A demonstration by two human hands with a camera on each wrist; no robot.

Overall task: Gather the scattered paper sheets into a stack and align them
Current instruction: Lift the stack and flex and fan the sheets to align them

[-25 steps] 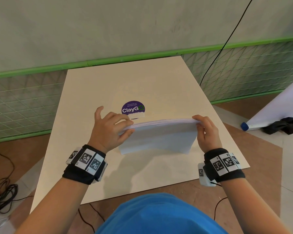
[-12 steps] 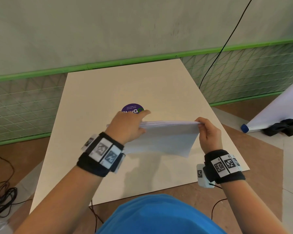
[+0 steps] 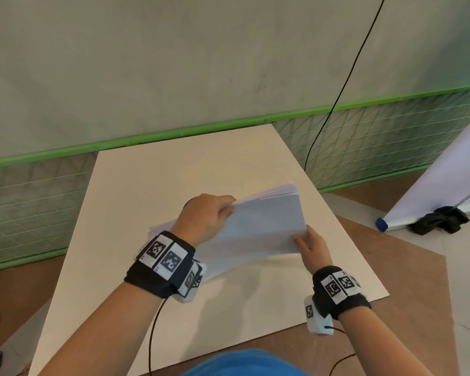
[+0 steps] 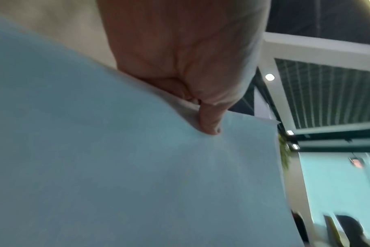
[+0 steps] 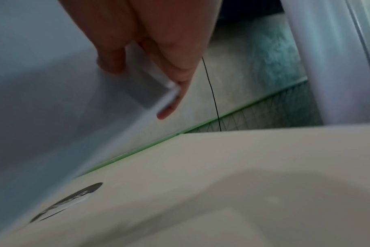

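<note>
Head view first: the paper stack (image 3: 266, 226) is up off the surface (image 3: 136, 185), tilted, with its far corner fanning slightly. The left hand (image 3: 205, 217) pinches the stack at its left end, fingers curled over the top edge. The right hand (image 3: 311, 246) sits at the near right corner, fingers fairly straight along the paper's edge, steadying rather than clamping by the look of it. Off to the right on the floor, a rolled white sheet (image 3: 445, 185) and a dark cloth (image 3: 440, 219), well apart from the action.

Left wrist view: close in, a fingertip (image 4: 210, 127) presses into the pale sheet (image 4: 137, 167), and a sliver of another page peeks out at the corner, so the pages are not flush.

Right wrist view: fingers (image 5: 169, 107) lie straight against the stack's edge (image 5: 167, 95), which hangs above the surface (image 5: 264, 167); a round dark sticker (image 5: 68, 200) lies on the board below.

Gathering looks done; this reads as the aligning step. Next move, I'd judge, calls for standing the stack on edge and tapping it on the surface, with a loosened grip so the straggling pages can settle flush.
</note>
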